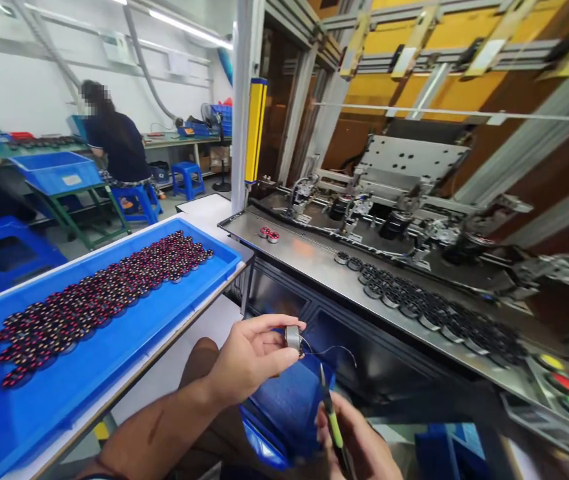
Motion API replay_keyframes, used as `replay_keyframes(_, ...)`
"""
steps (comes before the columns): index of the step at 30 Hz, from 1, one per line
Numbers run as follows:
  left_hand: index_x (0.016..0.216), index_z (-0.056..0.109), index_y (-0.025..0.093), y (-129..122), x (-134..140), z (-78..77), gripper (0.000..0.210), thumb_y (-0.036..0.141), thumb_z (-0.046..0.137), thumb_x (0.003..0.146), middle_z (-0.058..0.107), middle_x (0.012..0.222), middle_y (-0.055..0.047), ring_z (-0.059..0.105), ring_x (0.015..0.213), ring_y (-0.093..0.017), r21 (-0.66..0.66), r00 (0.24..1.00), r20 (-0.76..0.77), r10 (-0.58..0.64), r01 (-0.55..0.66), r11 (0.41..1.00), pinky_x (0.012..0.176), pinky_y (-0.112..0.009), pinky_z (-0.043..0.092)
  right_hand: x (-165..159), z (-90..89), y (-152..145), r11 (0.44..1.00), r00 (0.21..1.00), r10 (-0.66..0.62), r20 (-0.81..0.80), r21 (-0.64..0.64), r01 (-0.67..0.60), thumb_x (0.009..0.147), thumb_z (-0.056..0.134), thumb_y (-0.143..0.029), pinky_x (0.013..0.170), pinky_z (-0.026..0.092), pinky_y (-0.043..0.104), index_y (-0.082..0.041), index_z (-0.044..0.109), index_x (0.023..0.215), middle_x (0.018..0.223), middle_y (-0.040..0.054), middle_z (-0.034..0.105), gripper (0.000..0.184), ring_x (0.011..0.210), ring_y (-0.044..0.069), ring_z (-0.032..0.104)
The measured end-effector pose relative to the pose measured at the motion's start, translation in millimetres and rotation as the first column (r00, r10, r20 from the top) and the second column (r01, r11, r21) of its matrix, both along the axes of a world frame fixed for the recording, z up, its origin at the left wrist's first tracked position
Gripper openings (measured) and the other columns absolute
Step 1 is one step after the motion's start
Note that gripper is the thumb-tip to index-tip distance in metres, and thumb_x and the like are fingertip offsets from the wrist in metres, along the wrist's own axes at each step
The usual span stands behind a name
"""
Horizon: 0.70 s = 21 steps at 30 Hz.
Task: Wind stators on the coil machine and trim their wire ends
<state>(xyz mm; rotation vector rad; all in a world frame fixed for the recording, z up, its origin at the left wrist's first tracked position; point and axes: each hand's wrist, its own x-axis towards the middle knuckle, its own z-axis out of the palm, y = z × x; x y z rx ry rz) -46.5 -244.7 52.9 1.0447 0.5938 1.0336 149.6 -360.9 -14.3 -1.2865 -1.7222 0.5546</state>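
My left hand [247, 357] pinches a small round metal ring part [292, 339] between thumb and fingers, its grey outer side showing. Thin loose wires [334, 349] stick out of it to the right. Below and to the right, my right hand [352, 437] is closed round a slim hand tool [332, 417] with a dark pointed tip and yellow-green grip. Its tip points up toward the wires, apart from the ring part. Whether it is a cutter or tweezers I cannot tell.
On the left, a blue tray [222, 250] holds many ring parts with red marks. A metal ledge [304, 257] before the machine carries two red rings [269, 235] and rows of black rings [414, 303]. Lit buttons [564, 382] sit at right. A person [119, 140] sits behind.
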Motion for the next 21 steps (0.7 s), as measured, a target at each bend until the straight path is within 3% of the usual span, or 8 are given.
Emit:
replay_keyframes(4, 0.107, 0.075, 0.013, -6.6, 7.7, 1.2, 0.039, 0.028, 0.083, 0.071, 0.074, 0.091, -0.010, 0.065, 0.075, -0.013, 0.031, 0.999, 0.010, -0.038, 0.037, 0.999, 0.073, -0.025, 0.056, -10.6, 15.9, 0.8, 0.976, 0.990, -0.061, 0.129, 0.216, 0.032, 0.080, 0.056, -0.010, 0.090, 0.060, 0.035, -0.022, 0.055, 0.137, 0.112, 0.0096, 0.073, 0.059, 0.099, 0.027, 0.072)
replay_keyframes(9, 0.108, 0.074, 0.013, -12.5, -0.2, 3.2, 0.043, 0.029, 0.085, 0.070, 0.073, 0.084, -0.008, 0.065, 0.072, -0.014, -0.006, 0.998, 0.039, -0.058, 0.059, 0.998, 0.070, -0.024, 0.056, -25.0, 37.7, 20.4, 0.968, 0.991, 0.002, 0.135, 0.250, -0.036, 0.082, 0.052, -0.009, 0.092, 0.060, 0.040, -0.023, 0.047, 0.143, 0.125, 0.0116, 0.067, 0.063, 0.106, 0.028, 0.070)
replay_keyframes(15, 0.106, 0.074, 0.013, -17.9, -13.9, 4.0, 0.040, 0.028, 0.084, 0.070, 0.074, 0.086, -0.009, 0.068, 0.075, -0.015, 0.002, 1.000, 0.009, 0.014, -0.014, 1.000, 0.072, -0.024, 0.056, -35.3, 32.2, 29.5, 0.958, 0.991, 0.104, 0.084, 0.260, -0.122, 0.084, 0.052, -0.009, 0.085, 0.063, 0.039, -0.027, 0.046, 0.145, 0.116, 0.0103, 0.070, 0.064, 0.102, 0.028, 0.071)
replay_keyframes(21, 0.106, 0.074, 0.012, -17.6, -15.3, -0.7, 0.043, 0.031, 0.086, 0.069, 0.073, 0.087, -0.009, 0.068, 0.079, -0.017, -0.034, 0.999, 0.029, 0.014, -0.013, 0.999, 0.078, -0.029, 0.058, -23.5, 14.0, 22.3, 0.978, 0.995, -0.027, 0.096, 0.209, 0.006, 0.081, 0.064, -0.021, 0.084, 0.063, 0.041, -0.024, 0.070, 0.123, 0.106, 0.0097, 0.075, 0.043, 0.093, 0.032, 0.074)
